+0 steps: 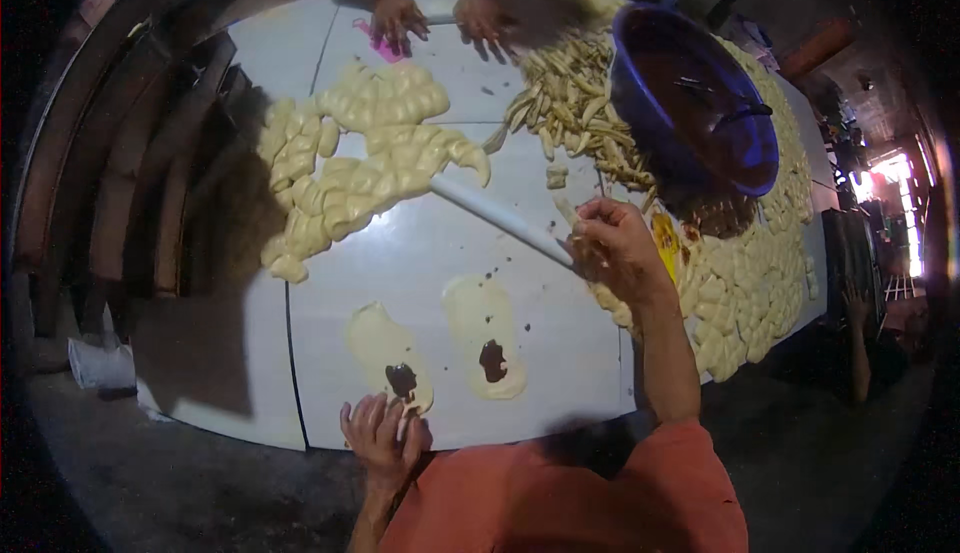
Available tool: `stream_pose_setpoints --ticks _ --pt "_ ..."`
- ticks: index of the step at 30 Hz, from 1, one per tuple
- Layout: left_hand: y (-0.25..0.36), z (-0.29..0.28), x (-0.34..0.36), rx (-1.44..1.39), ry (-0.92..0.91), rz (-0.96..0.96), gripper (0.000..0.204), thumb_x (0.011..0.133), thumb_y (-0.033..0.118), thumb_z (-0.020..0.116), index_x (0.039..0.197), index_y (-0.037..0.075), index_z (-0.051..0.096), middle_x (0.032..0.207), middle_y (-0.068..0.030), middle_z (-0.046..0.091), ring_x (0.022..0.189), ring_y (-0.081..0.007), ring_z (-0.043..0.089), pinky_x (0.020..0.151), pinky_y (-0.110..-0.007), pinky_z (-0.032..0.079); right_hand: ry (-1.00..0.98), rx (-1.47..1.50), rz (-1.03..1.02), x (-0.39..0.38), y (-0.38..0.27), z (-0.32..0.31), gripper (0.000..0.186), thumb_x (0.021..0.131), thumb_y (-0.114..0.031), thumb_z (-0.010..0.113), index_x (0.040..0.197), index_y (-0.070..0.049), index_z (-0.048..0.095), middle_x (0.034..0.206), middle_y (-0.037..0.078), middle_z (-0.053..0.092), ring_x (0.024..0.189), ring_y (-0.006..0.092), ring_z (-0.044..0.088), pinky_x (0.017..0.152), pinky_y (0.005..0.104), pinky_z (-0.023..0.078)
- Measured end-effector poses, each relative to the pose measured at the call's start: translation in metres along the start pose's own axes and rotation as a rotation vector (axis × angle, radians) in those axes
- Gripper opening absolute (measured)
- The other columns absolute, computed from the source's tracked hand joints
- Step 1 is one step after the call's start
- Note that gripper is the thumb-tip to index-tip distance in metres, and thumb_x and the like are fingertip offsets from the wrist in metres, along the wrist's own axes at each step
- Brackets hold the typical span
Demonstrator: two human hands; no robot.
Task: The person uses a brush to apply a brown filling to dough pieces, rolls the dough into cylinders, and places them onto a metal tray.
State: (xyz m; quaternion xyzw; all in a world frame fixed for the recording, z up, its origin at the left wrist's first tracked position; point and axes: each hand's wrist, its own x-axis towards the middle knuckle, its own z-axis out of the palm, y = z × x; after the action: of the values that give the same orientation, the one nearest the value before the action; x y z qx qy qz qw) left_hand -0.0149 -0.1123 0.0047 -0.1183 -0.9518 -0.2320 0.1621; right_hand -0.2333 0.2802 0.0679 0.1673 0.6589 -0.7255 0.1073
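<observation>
Two flattened ovals of pale dough lie in front of me, the left dough oval [378,335] and the right dough oval [478,308]. Each bears a dark brown dollop of filling [492,361] near its close end. My left hand [385,438] rests at the near end of the left oval, fingers extended and holding nothing. Over the table's right part, my right hand [615,248] is closed in a pinch on a pale banana strip [566,211], partly hidden by the fingers. Beside that hand ends a white rolling pin [490,215], lying diagonally against the dough pieces.
Many dough pieces [350,188] cluster at the left; more dough [735,303] covers the right side. A pile of banana strips [570,93] lies by a blue basin [690,103] of brown filling. Across the table are another person's hands [398,18], near a pink item [382,45].
</observation>
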Motion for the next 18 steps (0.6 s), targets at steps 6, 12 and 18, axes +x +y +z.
stream_pose_setpoints --ticks 6,12,18 --pt "0.052 0.007 0.104 -0.366 -0.044 0.046 0.04 0.084 0.023 0.084 0.116 0.003 0.07 0.101 -0.0119 0.074 0.087 -0.0261 0.069 0.088 -0.039 0.052 -0.18 -0.431 -0.136 -0.059 0.006 0.039 0.019 0.087 -0.016 0.076 0.1 -0.004 0.071 0.088 0.003 0.066 0.079 0.01 0.062 0.064 0.026 0.048" --pt "0.076 0.038 0.143 -0.947 -0.352 -0.306 0.039 0.096 0.022 0.077 0.125 -0.003 0.069 0.093 -0.0098 0.075 0.072 -0.0102 0.067 0.066 -0.026 0.053 -0.264 -0.618 -0.582 -0.106 0.025 0.074 0.017 0.091 -0.008 0.074 0.105 -0.001 0.068 0.102 0.009 0.068 0.092 0.02 0.069 0.078 0.0345 0.056" --pt "0.084 0.03 0.133 -1.096 -0.47 -0.437 0.026 0.089 -0.001 0.074 0.114 -0.004 0.069 0.113 -0.0135 0.071 0.097 -0.0167 0.07 0.087 -0.031 0.057 -0.264 -0.402 -0.412 -0.115 0.043 0.064 0.029 0.093 -0.013 0.075 0.117 0.001 0.068 0.108 0.012 0.071 0.095 0.0189 0.07 0.083 0.0334 0.056"
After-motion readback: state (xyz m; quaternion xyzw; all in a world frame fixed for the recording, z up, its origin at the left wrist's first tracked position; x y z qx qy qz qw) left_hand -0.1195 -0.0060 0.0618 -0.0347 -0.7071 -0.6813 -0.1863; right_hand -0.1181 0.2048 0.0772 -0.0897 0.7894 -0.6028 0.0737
